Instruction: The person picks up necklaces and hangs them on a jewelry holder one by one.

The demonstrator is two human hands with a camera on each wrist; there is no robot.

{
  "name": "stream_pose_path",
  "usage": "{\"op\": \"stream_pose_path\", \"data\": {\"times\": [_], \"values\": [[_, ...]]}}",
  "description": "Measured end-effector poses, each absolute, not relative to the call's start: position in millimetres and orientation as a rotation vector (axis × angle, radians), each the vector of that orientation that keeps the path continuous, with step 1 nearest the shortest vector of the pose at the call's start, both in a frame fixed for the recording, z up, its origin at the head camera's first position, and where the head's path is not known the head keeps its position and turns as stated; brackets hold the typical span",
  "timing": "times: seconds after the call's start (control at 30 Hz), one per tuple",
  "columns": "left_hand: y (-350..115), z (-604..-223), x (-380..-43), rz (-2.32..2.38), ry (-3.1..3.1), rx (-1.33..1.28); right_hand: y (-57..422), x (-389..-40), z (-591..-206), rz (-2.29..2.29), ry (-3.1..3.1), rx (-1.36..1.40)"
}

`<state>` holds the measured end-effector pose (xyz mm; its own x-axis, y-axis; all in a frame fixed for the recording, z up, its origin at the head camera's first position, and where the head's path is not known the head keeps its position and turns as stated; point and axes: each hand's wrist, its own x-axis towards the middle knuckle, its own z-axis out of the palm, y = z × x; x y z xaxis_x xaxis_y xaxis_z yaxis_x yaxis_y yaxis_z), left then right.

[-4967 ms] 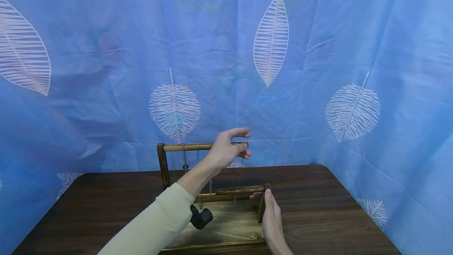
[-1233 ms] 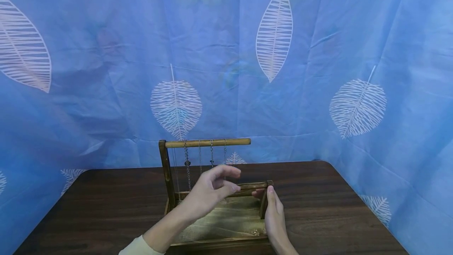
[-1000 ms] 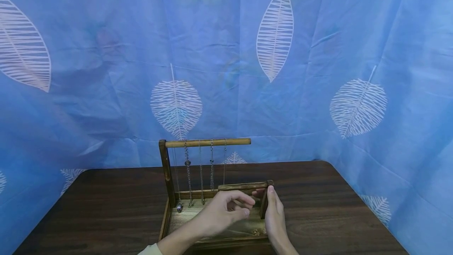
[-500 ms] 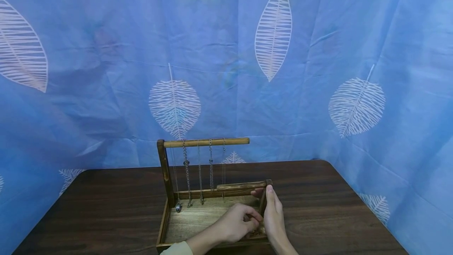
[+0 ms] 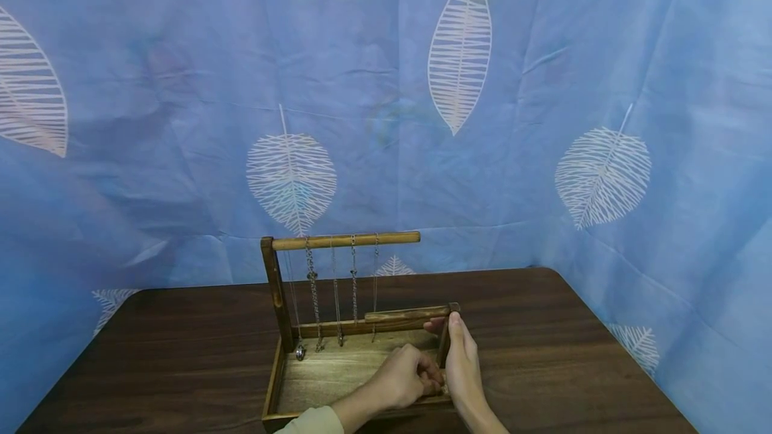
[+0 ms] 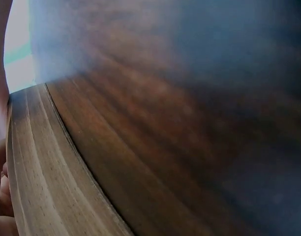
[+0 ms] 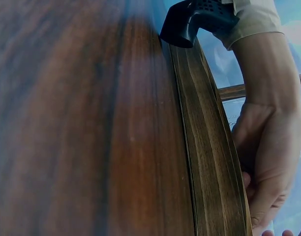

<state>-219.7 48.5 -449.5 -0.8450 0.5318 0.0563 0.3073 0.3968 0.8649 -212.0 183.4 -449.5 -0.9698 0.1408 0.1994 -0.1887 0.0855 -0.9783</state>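
A wooden jewelry stand (image 5: pixel 274 380) with a tray base stands on the table. Several silver necklaces (image 5: pixel 312 286) hang from its upper bar (image 5: pixel 344 241). My right hand (image 5: pixel 464 367) grips the short right post (image 5: pixel 444 343), thumb in front and fingertips behind. The left hand (image 5: pixel 401 377) reaches into the tray's front right corner with curled fingers, over small gold-coloured pieces (image 5: pixel 445 388); whether it pinches one is hidden. In the right wrist view, the left hand (image 7: pixel 273 167) dips behind the tray's front wall (image 7: pixel 209 128).
A lower bar (image 5: pixel 407 315) runs leftward from the short post. The dark wooden table (image 5: pixel 543 353) extends around the stand, with a blue leaf-print cloth (image 5: pixel 362 86) hanging behind. A black wrist mount (image 7: pixel 190 24) sits on the left forearm.
My left hand has come down from the upper bar's right end, where a necklace now hangs, into the tray's front right corner. The right hand has stayed on the post.
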Motion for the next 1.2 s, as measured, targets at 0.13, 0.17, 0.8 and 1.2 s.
{"op": "stream_pose_path", "data": {"times": [0.13, 0.17, 0.8, 1.2], "values": [[46.6, -450.2, -221.4, 1.405, 2.387, 0.712, 183.4, -211.6, -449.1, 1.961, -2.119, 0.065], [46.1, -450.4, -221.5, 1.398, 2.378, 0.704, 183.4, -211.4, -449.1, 1.956, -2.122, 0.067], [46.2, -451.8, -223.3, 1.281, 2.458, 0.689, 183.2, -211.1, -447.8, 1.936, -2.124, 0.056], [48.5, -448.9, -222.0, 1.131, 2.567, 0.749, 182.2, -210.5, -448.6, 1.97, -2.116, 0.045]]}}
